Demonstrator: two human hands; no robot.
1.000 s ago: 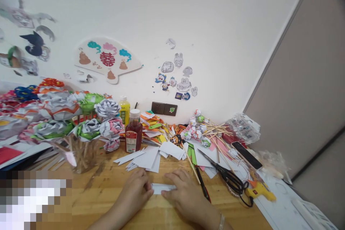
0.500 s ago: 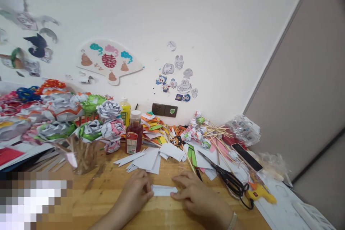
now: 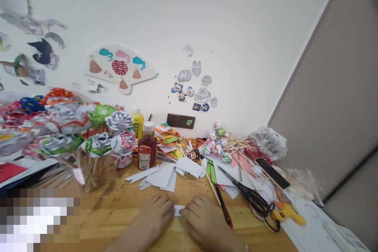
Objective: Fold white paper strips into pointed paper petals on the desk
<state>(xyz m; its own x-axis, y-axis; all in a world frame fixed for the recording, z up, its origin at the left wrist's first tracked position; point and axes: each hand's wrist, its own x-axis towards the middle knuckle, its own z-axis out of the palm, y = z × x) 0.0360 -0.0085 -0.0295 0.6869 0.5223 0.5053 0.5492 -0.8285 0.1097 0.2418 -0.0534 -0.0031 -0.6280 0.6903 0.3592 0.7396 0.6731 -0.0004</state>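
A small folded strip of white paper (image 3: 177, 210) lies on the wooden table in front of me, mostly covered by my fingers. My left hand (image 3: 159, 212) is closed on its left end, thumb and fingers pressed down together. On the right end, my right hand (image 3: 198, 217) presses with curled fingers. Only the short middle of the strip shows between the hands. Just beyond them lies a spread of cut white paper pieces (image 3: 161, 174). A black and red pen-like tool (image 3: 225, 208) rests right of my right hand, with black-handled scissors (image 3: 251, 197) farther right.
Paper flowers on sticks (image 3: 99, 143) stand in a clear container (image 3: 94, 175) at left. A red-brown bottle (image 3: 147, 147) and a yellow one (image 3: 137, 124) are behind. Sticks with paper balls (image 3: 218, 145), a phone (image 3: 272, 173) and a yellow glue gun (image 3: 289, 213) lie at right.
Both hands have moved closer together over the paper strip, covering more of it. My right hand has shifted left, exposing more of the black and red tool.
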